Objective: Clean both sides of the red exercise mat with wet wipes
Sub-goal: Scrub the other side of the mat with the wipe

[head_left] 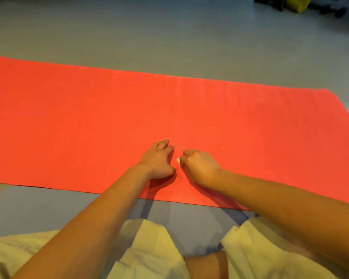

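The red exercise mat (89, 121) lies flat on the grey floor and stretches across the view from left to right. My left hand (159, 161) rests on the mat near its front edge, fingers spread and pressing down. Just to its right, my right hand (197, 164) is curled into a fist on the mat and grips a small white wet wipe (178, 160). Only a corner of the wipe shows at the knuckles.
Grey floor (169, 37) surrounds the mat. Dark equipment and a yellow object (298, 4) lie at the far top right. My knees in pale yellow clothing (149, 248) sit just before the mat's front edge.
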### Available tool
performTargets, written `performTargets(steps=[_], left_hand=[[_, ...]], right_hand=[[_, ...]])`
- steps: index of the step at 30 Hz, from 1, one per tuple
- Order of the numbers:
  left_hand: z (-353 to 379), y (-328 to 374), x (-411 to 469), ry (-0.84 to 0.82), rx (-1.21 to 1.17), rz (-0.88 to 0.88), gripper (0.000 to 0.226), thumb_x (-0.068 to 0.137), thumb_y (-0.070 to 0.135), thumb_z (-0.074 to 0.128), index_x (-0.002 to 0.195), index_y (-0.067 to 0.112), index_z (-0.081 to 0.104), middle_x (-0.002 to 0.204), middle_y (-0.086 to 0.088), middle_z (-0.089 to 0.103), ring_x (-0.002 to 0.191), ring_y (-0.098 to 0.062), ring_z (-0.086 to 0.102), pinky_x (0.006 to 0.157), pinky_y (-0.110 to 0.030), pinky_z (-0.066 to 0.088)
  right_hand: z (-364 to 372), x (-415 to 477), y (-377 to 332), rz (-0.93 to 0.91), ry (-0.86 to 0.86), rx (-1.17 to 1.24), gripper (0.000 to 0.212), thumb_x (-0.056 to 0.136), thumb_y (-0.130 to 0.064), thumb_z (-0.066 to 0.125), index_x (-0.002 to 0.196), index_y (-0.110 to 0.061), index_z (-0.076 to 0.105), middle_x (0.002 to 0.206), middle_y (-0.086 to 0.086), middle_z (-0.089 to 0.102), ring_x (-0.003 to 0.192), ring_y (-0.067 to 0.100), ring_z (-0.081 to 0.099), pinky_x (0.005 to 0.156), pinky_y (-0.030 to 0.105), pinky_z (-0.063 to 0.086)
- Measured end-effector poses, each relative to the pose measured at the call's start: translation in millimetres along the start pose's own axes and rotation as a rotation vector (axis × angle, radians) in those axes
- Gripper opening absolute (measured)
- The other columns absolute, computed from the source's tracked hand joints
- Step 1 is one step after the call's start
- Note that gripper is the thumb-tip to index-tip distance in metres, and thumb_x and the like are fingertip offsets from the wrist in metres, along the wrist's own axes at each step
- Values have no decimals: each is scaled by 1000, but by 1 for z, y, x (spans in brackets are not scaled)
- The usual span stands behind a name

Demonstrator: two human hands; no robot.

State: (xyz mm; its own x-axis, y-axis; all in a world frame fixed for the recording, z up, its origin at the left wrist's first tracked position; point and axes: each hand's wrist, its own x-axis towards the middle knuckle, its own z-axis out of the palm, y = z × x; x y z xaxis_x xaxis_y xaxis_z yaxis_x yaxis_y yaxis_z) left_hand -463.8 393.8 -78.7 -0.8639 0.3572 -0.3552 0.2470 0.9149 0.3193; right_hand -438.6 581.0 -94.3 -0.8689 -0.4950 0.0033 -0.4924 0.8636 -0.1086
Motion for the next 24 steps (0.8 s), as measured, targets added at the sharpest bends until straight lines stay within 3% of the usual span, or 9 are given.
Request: performTargets(steps=[3,5,13,18,22,24], left_hand=[[1,3,-12,-84,70,6,116,73,53,82,166,20,20,175,-9,1,161,-25,5,128,-34,13],[0,3,-16,-124,94,5,125,69,58,86,166,20,17,175,-9,-2,161,-25,2,129,-35,13],[-2,7,-15,-191,125,-20,152,52,70,93,167,19,7,174,-7,-9,161,-27,-6,130,-40,11],[-3,27,-17,-156,247,-39,144,49,65,96,160,13,21,169,-13,13,156,-35,12,127,-41,22],[-17,37,-12,-168,313,-61,127,49,65,96,150,16,37,151,-9,38,140,-34,40,115,-42,40],[-24,38,-7,-148,325,-63,116,54,61,96,147,17,43,146,-9,43,135,-34,45,108,-42,44]], right_hand=[[-3,24,11,182,6,72,17,86,-15,56,95,-19,71,97,6,66,93,34,65,69,38,48],[-4,20,7,199,-6,109,19,85,-15,55,96,-19,70,100,7,67,94,35,65,70,37,49],[-5,-84,-27,-161,-181,172,16,84,-15,53,91,-18,67,93,3,64,85,28,61,66,39,50],[-7,-56,-10,-119,-141,212,18,82,-18,56,92,-22,70,94,2,66,88,30,62,66,39,50],[-8,-35,-8,6,-74,184,15,87,-20,56,93,-21,70,98,5,66,92,33,63,69,40,51],[-6,-44,-13,-41,-94,149,15,87,-18,55,93,-18,68,98,7,65,92,34,62,69,41,50]])
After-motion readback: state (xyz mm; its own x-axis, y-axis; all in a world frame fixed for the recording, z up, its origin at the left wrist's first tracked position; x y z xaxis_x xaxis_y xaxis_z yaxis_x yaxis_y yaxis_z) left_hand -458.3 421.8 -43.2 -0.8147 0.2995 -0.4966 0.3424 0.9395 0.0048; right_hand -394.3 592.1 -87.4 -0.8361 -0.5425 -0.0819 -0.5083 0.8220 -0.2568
